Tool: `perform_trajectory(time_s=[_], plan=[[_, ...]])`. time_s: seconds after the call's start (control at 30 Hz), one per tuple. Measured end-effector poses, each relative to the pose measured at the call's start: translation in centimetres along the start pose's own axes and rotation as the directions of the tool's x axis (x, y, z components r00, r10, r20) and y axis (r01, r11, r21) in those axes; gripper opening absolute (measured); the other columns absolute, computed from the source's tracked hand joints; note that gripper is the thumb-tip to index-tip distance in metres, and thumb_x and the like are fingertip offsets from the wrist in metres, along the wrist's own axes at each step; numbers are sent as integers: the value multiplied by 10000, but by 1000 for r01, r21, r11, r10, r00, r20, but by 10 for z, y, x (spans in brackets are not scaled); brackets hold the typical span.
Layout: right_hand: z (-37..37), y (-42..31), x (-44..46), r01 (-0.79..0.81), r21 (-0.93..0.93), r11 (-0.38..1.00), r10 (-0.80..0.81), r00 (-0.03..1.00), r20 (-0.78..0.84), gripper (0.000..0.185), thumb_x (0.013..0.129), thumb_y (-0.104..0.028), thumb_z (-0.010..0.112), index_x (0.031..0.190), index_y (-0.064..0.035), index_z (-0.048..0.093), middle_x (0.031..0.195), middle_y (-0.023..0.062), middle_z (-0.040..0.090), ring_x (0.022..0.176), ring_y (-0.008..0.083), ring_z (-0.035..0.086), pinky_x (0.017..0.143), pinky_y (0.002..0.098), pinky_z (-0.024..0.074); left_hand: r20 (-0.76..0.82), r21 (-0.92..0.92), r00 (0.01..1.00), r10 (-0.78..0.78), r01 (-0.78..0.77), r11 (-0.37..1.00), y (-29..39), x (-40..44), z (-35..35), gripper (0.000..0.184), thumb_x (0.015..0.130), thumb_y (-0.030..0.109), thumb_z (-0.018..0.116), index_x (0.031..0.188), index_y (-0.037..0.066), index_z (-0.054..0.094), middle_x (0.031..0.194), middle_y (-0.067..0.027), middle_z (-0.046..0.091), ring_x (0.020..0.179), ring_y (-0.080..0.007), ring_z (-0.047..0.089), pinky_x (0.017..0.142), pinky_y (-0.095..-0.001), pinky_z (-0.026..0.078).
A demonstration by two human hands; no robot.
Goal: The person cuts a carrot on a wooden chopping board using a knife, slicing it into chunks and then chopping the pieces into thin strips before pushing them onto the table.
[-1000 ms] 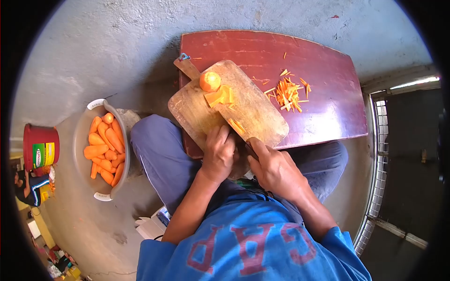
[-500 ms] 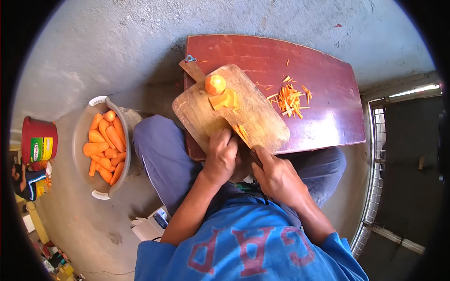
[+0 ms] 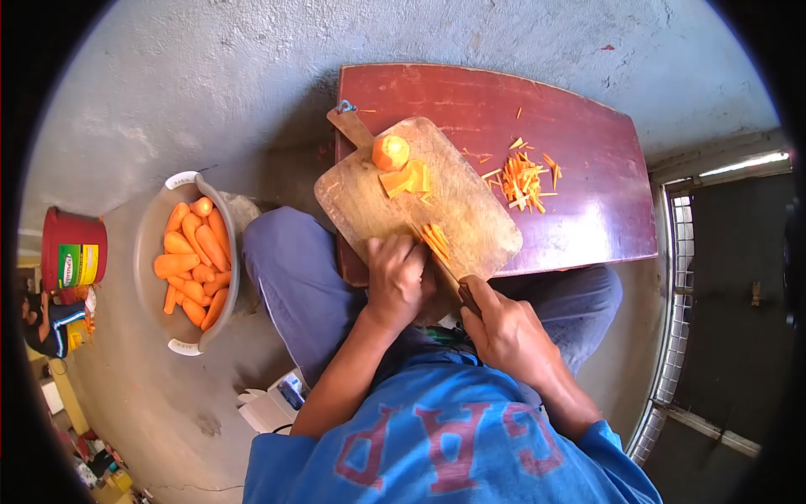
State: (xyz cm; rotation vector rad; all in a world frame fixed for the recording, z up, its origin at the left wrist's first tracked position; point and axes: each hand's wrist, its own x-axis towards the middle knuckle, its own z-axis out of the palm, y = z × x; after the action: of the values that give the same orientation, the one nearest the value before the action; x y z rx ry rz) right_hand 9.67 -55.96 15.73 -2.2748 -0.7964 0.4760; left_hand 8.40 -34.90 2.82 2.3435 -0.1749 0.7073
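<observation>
A wooden cutting board (image 3: 470, 206) lies slanted across the near-left part of the red table. On its near side my left hand (image 3: 396, 273) rests with curled fingers, just left of the blade; whatever it presses is hidden. My right hand (image 3: 508, 323) is closed round the handle of a knife (image 3: 447, 269), its blade pointing up and left across the board. Several cut carrot sticks (image 3: 435, 240) lie along the blade's right side. Farther up the board are flat carrot slices (image 3: 406, 179) and a thick carrot piece (image 3: 390, 152).
Shredded carrot sticks (image 3: 522, 181) are heaped on the red table (image 3: 592, 168), right of the board. A grey tub (image 3: 144, 269) of peeled carrots (image 3: 195, 244) stands left of my knee. Beyond it are a red bucket (image 3: 52, 252) and another person (image 3: 57, 323). An open box (image 3: 267, 410) lies on the floor.
The knife has shifted slightly down and right, with more cut sticks showing beside its blade. My left hand stays at about the same spot on the board.
</observation>
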Motion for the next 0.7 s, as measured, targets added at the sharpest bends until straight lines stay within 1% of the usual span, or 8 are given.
perform_trajectory(time_s=[0.1,0.17,0.23,0.27,0.43,0.5,0.6,0.7], plan=[[3,6,6,-10,-17,1000,10,1000,11,344,1086,-100,702,1366,15,540,1007,345,758,862,581,737,718,640,597,25,29,1000,-8,8,1000,-1,-2,0,208,817,87,785,1016,35,758,901,-122,626,866,-365,642,836,-514,439],[5,7,12,-4,-31,1000,5,1000,9,341,1079,-98,710,1348,17,535,1015,350,757,869,586,741,724,641,603,-9,0,1000,-10,10,1000,2,-2,0,177,825,72,787,994,37,750,884,-121,626,850,-365,645,830,-514,438],[-1,-3,4,-55,4,998,55,998,19,374,1080,-111,718,1401,19,578,1054,347,764,927,576,750,782,620,615,-53,-40,999,7,-9,999,5,6,-3,138,833,49,792,958,34,736,862,-126,630,826,-373,644,818,-514,435],[-3,-5,-1,-80,19,997,80,996,31,393,1081,-118,723,1428,20,599,1073,346,767,955,571,754,810,610,621,-47,-19,999,5,-6,1000,3,5,-2,135,832,46,791,954,35,734,863,-128,632,828,-375,644,819,-515,436],[1,4,6,-76,10,997,76,997,32,363,1084,-98,716,1405,13,590,1042,331,761,965,573,757,807,616,616,14,20,1000,-28,28,999,0,-2,1,124,830,48,793,930,38,720,866,-138,636,833,-389,643,825,-521,439],[-2,-3,4,-68,46,997,67,997,32,353,1086,-98,713,1398,15,593,1045,333,763,968,573,758,807,616,616,-18,1,1000,-2,2,1000,0,-1,1,121,831,61,791,918,38,710,862,-140,631,831,-392,641,829,-526,438],[8,8,3,4,7,1000,-4,1000,-6,325,1087,-109,700,1337,18,537,976,353,768,846,577,752,738,642,618,-18,0,1000,-5,5,1000,-4,-2,2,119,833,78,787,901,40,696,856,-142,624,830,-394,640,832,-533,435],[4,4,6,-16,-28,999,17,1000,15,316,1087,-107,700,1327,19,537,973,354,766,853,573,753,727,644,615,-8,-9,1000,-25,25,1000,-2,-6,4,120,834,87,784,884,46,682,851,-144,619,829,-396,638,834,-537,434]])
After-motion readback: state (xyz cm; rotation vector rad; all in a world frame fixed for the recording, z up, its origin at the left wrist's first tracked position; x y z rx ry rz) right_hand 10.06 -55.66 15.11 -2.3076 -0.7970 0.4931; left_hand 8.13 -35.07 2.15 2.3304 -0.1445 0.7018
